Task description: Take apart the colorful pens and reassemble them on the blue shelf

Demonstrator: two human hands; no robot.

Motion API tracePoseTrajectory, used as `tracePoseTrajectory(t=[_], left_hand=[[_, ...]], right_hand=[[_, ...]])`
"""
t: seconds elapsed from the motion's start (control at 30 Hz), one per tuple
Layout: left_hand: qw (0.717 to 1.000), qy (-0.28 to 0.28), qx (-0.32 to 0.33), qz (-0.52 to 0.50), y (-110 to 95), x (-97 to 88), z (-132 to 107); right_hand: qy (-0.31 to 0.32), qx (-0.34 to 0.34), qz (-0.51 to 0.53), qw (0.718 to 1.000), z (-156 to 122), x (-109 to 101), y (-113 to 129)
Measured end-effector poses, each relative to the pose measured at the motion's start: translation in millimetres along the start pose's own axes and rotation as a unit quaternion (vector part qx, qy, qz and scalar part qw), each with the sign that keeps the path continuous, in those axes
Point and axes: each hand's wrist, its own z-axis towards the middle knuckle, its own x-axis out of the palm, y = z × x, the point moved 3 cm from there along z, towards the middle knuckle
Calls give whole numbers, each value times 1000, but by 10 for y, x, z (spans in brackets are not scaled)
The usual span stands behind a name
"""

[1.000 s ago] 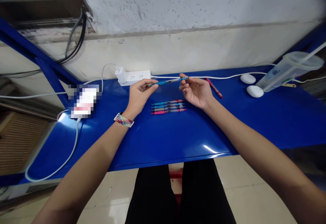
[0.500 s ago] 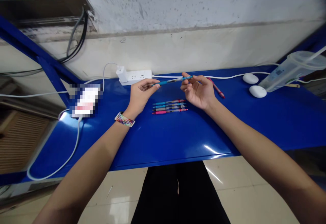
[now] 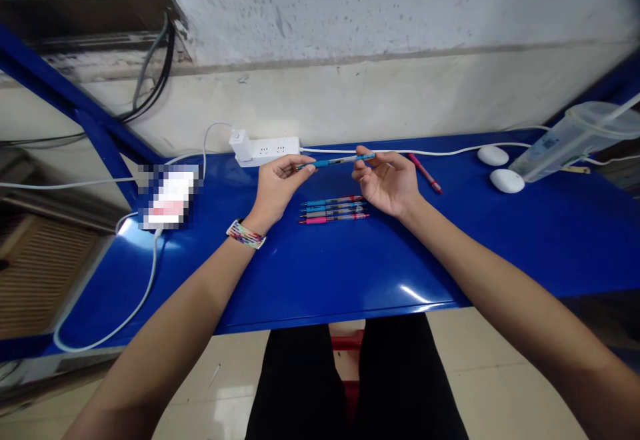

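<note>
A blue pen (image 3: 336, 160) is held in the air above the bench (image 3: 325, 273), and its long axis runs almost straight from 9 o'clock to 3 o'clock. The 3 o'clock end is tipped a little farther from the body. The left hand (image 3: 277, 183) has its grip closed on the 9 o'clock end, pinching it between thumb and fingertips. The right hand (image 3: 387, 180), palm turned up, pinches the 3 o'clock end in the same way. Each hand is therefore at one end, and the middle of the barrel is bare between them.

A row of four pens (image 3: 334, 209) lies on the bench just at 6 o'clock of the held pen, parallel to it and touching side by side. A red pen (image 3: 425, 173) lies alone at 3 o'clock of the right hand. A white power strip (image 3: 265, 150) sits at 11 o'clock, against the wall.
</note>
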Motion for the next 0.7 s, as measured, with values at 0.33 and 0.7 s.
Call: tracePoseTrajectory(t=[0.33, 0.7], left_hand=[[1000, -6, 8, -3, 5, 23, -5], [1000, 8, 0, -3, -18, 36, -23]], right_hand=[[8, 1, 62, 998, 28, -14, -36], [2, -6, 79, 997, 56, -42, -64]])
